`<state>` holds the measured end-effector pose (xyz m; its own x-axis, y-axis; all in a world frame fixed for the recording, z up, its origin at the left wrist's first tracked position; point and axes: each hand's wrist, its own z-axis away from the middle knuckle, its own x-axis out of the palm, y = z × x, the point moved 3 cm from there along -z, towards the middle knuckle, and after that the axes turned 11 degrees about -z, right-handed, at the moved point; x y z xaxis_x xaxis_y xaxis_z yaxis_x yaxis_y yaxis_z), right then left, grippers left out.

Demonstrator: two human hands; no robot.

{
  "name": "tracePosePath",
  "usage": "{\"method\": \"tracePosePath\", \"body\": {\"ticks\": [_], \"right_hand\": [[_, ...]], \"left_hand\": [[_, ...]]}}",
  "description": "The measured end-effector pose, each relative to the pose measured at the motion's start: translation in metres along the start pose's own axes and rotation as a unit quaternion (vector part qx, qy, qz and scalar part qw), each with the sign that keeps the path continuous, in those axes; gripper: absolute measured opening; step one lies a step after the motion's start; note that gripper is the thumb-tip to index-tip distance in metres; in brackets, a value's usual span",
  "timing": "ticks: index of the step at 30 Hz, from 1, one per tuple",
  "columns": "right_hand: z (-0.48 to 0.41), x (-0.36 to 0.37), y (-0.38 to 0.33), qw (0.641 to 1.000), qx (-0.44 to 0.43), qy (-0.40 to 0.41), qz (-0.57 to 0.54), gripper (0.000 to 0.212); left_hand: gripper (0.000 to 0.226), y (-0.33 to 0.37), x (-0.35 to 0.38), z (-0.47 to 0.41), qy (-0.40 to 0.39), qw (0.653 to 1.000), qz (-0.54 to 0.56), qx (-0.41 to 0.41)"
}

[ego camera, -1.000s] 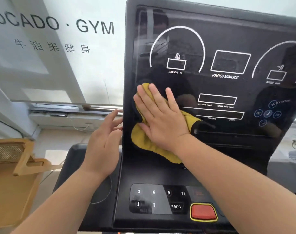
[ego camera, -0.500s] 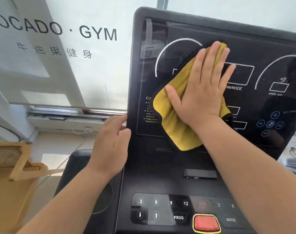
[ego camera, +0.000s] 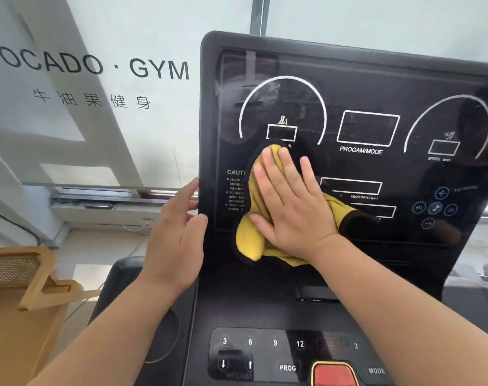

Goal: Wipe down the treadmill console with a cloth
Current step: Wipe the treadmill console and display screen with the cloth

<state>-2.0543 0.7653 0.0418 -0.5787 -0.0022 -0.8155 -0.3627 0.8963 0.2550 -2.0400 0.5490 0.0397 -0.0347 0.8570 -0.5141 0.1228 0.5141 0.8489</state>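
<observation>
The black treadmill console [ego camera: 376, 87] fills the right side of the view, with white dial outlines and display boxes on its glossy panel. My right hand [ego camera: 290, 207] lies flat with fingers spread, pressing a yellow cloth with a black edge [ego camera: 249, 240] against the panel's lower left area, partly over the caution text. My left hand [ego camera: 176, 232] rests against the console's left edge, fingers loosely apart, holding nothing.
Below the panel sit number keys, a PROG key [ego camera: 287, 367] and a red stop button [ego camera: 334, 376]. A frosted window with gym lettering [ego camera: 98, 65] is behind on the left. A wooden frame [ego camera: 28, 277] stands at lower left.
My right hand slid the cloth up to the panel's top centre, then back down and left to the lower left area. My left hand stayed at the console's edge.
</observation>
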Motion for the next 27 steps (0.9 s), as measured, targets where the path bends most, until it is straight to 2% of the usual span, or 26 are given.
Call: {"method": "tracePosePath", "body": {"ticks": [5,9,11,15,19,21,24,27], "right_hand": [[-0.009,-0.027,0.044,0.981,0.191,0.021,0.014,0.101],[-0.059,-0.046,0.045,0.963,0.266,0.038,0.000,0.114],[-0.079,-0.048,0.032,0.966,0.256,0.041,-0.006,0.116],[-0.086,-0.036,0.000,0.985,0.169,0.019,-0.018,0.106],[-0.040,-0.004,-0.028,0.998,0.051,-0.030,-0.019,0.090],[-0.009,0.008,-0.034,0.999,0.018,-0.042,-0.008,0.084],[0.024,0.017,-0.026,0.999,0.023,-0.046,0.002,0.082],[0.054,0.018,-0.014,0.995,0.088,-0.037,-0.015,0.081]], "left_hand": [[0.064,0.001,0.000,0.001,-0.019,1.000,0.000,0.001],[0.067,0.002,-0.001,0.002,-0.038,0.999,-0.004,0.010],[0.067,0.003,-0.001,0.003,-0.037,0.999,0.003,0.013],[0.066,0.002,0.000,0.004,-0.033,0.999,0.017,0.012],[0.064,-0.005,0.005,0.005,-0.015,0.999,0.032,0.000],[0.066,-0.008,0.006,0.004,-0.007,1.000,0.030,0.006],[0.067,-0.010,0.007,0.003,-0.001,0.999,0.028,0.022],[0.068,-0.011,0.007,0.003,0.005,0.999,0.024,0.034]]}}
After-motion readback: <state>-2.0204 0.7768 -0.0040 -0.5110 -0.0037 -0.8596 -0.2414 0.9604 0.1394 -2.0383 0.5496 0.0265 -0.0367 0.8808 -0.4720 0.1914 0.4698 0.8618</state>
